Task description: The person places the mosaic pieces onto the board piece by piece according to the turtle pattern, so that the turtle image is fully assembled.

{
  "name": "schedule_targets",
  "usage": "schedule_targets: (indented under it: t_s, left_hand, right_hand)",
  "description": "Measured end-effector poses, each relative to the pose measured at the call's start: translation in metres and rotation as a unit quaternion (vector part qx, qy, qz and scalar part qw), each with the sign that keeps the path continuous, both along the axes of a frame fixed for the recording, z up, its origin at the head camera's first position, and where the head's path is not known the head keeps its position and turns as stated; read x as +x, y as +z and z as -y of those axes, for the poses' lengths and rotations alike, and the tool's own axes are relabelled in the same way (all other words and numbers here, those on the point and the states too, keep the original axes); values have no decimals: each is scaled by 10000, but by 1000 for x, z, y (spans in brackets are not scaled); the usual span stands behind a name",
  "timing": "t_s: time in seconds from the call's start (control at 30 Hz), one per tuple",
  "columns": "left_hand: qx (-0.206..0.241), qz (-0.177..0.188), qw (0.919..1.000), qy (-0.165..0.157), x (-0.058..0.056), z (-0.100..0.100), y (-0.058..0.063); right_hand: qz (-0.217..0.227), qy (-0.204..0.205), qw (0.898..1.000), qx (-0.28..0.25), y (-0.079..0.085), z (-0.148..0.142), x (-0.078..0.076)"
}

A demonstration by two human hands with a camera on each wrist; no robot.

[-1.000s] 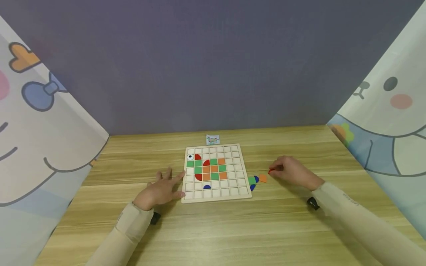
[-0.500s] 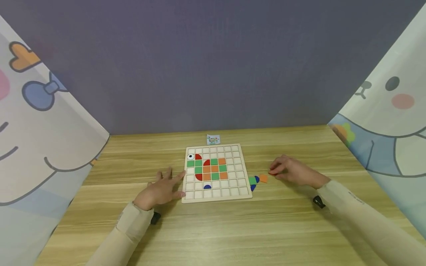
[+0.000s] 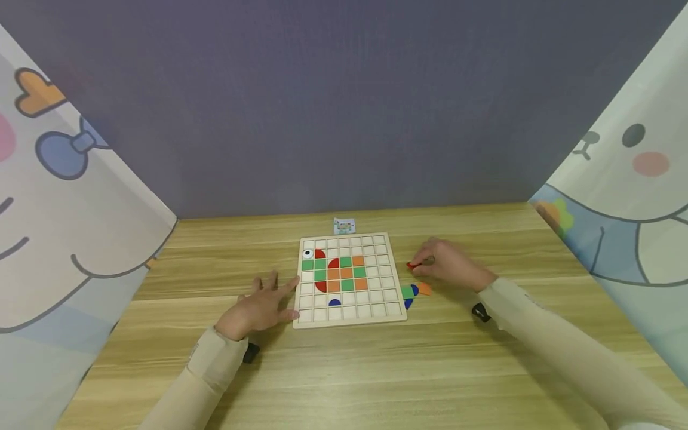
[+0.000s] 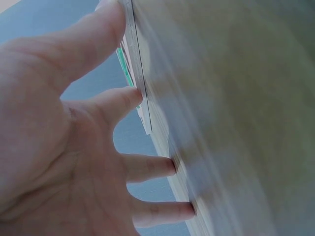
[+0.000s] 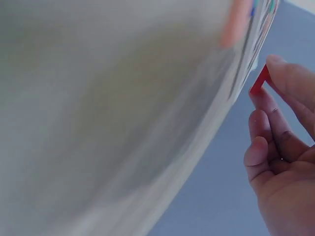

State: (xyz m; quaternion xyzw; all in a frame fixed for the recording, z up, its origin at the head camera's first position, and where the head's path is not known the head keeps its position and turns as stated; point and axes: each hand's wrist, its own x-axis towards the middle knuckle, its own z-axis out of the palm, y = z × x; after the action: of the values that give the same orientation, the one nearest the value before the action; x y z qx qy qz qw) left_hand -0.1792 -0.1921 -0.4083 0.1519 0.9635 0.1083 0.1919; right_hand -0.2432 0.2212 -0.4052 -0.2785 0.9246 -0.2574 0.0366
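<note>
A small flat red tile point(image 5: 260, 79) is pinched between thumb and fingertips of my right hand point(image 3: 448, 263), just off the right edge of the grid board point(image 3: 396, 310). My left hand point(image 3: 257, 309) lies with fingers spread, thumb and index finger touching the board's left edge; in the left wrist view two other fingertips point(image 4: 167, 166) rest on the table. Green, orange and red tiles fill several cells, with a white eye piece point(image 3: 307, 254) at upper left. A blue half-round tile point(image 3: 335, 302) sits in a lower cell.
Beside the board's lower right lie a green tile point(image 3: 407, 292), blue pieces point(image 3: 408, 303) and an orange tile point(image 3: 424, 289). A small picture card point(image 3: 344, 226) is behind the board. A dark grey wall point(image 3: 344, 119) closes off the wooden table's back.
My right hand, holding the red tile, has moved left and slightly away from me, closer to the board. The left hand stays in place at the board's edge.
</note>
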Motion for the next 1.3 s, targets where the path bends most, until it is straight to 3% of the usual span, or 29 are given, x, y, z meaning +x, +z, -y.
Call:
schedule_targets:
  t_s: [0.23,0.5,0.67,0.9,1.07,1.3]
  left_hand:
    - [-19,-18,10000,32,0,0,-1]
    - [-39,-46,10000,23,-2,-2,-2]
    - [-29,-42,10000,24,-2,-1,-2]
    - [24,20,10000,31,0,-2,-1]
    - [10,-18,10000,1,0,-2,-1]
    - [-41,-20,10000,10,0,0,-1]
  right_hand:
    - [30,538,9985,-42,2,61,-27]
    - [407,460,9981,25,-7,86,-42]
    - [327,393,9985,195,-7,90,-40]
    - [-53,792,9965,245,-3,86,-32]
    - [-204,766,9968,86,3,67,-24]
    - [-60,653,9977,158,10,28,-3]
